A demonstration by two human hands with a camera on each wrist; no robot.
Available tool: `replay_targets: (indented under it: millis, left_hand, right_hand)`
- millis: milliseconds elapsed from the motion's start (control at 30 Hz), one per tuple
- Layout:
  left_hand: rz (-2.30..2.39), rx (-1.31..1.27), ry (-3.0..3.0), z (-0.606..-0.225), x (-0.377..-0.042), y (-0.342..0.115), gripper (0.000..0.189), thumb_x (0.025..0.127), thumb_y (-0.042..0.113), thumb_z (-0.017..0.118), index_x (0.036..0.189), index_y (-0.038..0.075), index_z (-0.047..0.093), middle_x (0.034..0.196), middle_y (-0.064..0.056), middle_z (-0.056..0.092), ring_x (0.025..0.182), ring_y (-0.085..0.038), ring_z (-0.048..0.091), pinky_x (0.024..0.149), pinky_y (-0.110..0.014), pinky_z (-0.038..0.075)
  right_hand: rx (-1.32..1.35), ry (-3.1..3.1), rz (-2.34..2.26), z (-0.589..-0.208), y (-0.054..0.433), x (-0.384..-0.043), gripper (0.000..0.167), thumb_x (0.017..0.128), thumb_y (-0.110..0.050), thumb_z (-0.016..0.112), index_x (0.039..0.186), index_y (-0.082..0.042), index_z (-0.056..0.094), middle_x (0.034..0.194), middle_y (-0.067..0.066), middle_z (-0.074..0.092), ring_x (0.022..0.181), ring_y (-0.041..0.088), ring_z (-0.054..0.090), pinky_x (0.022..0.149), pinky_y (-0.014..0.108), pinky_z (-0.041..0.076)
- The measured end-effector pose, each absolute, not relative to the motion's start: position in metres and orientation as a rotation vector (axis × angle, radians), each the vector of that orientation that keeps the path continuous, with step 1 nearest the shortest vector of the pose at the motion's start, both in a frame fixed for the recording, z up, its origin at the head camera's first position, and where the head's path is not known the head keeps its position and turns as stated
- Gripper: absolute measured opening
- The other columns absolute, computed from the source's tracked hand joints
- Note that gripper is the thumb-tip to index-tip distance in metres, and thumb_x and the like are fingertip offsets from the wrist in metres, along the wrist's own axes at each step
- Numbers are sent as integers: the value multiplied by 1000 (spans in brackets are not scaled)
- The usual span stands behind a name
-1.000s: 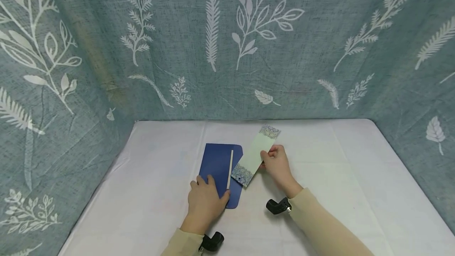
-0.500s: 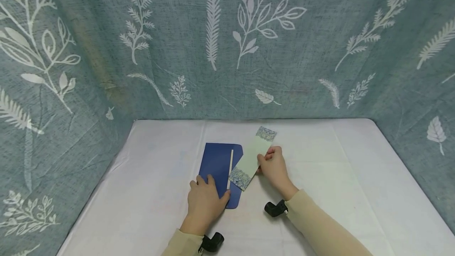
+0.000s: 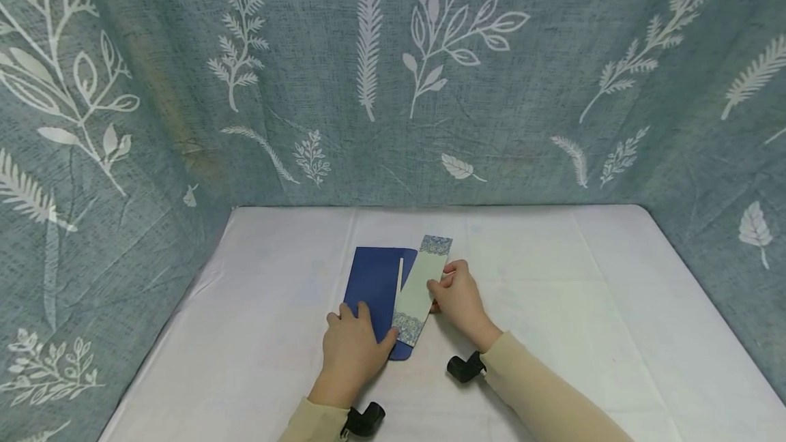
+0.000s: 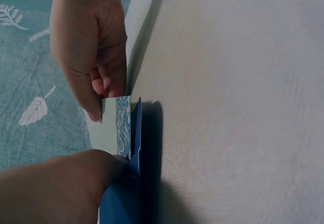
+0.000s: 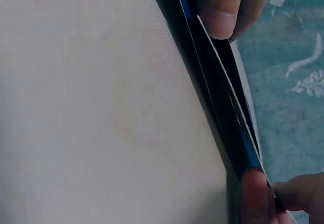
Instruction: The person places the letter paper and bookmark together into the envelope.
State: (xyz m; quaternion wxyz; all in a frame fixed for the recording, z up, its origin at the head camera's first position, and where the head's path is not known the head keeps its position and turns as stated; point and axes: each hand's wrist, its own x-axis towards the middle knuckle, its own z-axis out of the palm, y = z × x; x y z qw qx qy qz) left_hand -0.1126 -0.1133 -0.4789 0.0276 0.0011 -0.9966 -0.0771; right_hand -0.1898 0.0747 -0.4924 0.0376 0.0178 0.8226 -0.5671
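A dark blue folder (image 3: pixel 374 271) with a narrow cream strip (image 3: pixel 401 273) along it lies on the white table. My left hand (image 3: pixel 351 346) rests on its near left part with fingers spread, the thumb beside the strip. My right hand (image 3: pixel 459 299) pinches the right edge of a pale green card (image 3: pixel 422 285) with blue floral bands at both ends. The card leans over the folder's right side, its lower end by my left thumb. Seen from the left wrist, the card (image 4: pixel 109 128) stands close along the folder's raised blue edge (image 4: pixel 135 133). Fingers of the right hand (image 5: pixel 255 193) hold it at the bottom of the right wrist view.
A white cloth covers the table (image 3: pixel 552 292). Behind and at both sides hangs a teal curtain (image 3: pixel 393 155) with white leaf prints. A black wrist camera (image 3: pixel 464 367) sits by the right sleeve, another black wrist camera (image 3: pixel 365 420) by the left.
My right hand has moved left and toward me, turning the card more upright and bringing it over the folder's right side. The left hand and folder have stayed nearly still.
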Motion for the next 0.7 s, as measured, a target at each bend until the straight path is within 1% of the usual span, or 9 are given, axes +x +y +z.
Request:
replay_targets:
  millis: [200, 300, 400, 567, 700]
  left_hand:
    - [-244, 2, -3079, -478, -113, -113, 86, 83, 60, 62, 131, -10, 53, 122, -38, 49, 102, -51, 51, 68, -49, 52]
    - [-252, 4, -3091, -478, -113, -113, 86, 83, 60, 62, 132, -10, 52, 123, -38, 48, 103, -52, 50, 69, -50, 52]
    - [-250, 9, -3100, -477, -114, -113, 86, 83, 60, 61, 133, -9, 51, 124, -38, 47, 105, -52, 49, 69, -50, 52]
    - [-262, 7, -3071, -476, -113, -113, 85, 83, 60, 62, 131, -9, 53, 121, -38, 49, 101, -51, 51, 66, -50, 52]
    - [-273, -2, -3050, -476, -111, -113, 83, 83, 59, 63, 130, -9, 54, 119, -37, 50, 99, -51, 52, 65, -50, 52]
  right_hand:
    - [62, 2500, -1667, -491, 71, -188, 41, 91, -12, 65, 120, 2, 39, 73, 9, 60, 46, 19, 61, 50, 31, 48]
    - [40, 2497, -1649, -492, 69, -186, 44, 91, -11, 65, 123, 4, 39, 70, 9, 60, 46, 20, 61, 51, 32, 49]
    - [4, 2514, -1630, -492, 68, -185, 46, 91, -11, 65, 125, 5, 39, 70, 8, 60, 46, 19, 61, 54, 32, 49]
    - [-36, 2544, -1558, -490, 68, -183, 46, 93, -14, 64, 127, 5, 40, 69, 6, 61, 48, 18, 62, 59, 32, 49]
    - [-44, 2527, -1522, -488, 68, -182, 46, 93, -15, 64, 127, 5, 40, 70, 6, 62, 48, 18, 62, 57, 33, 48]
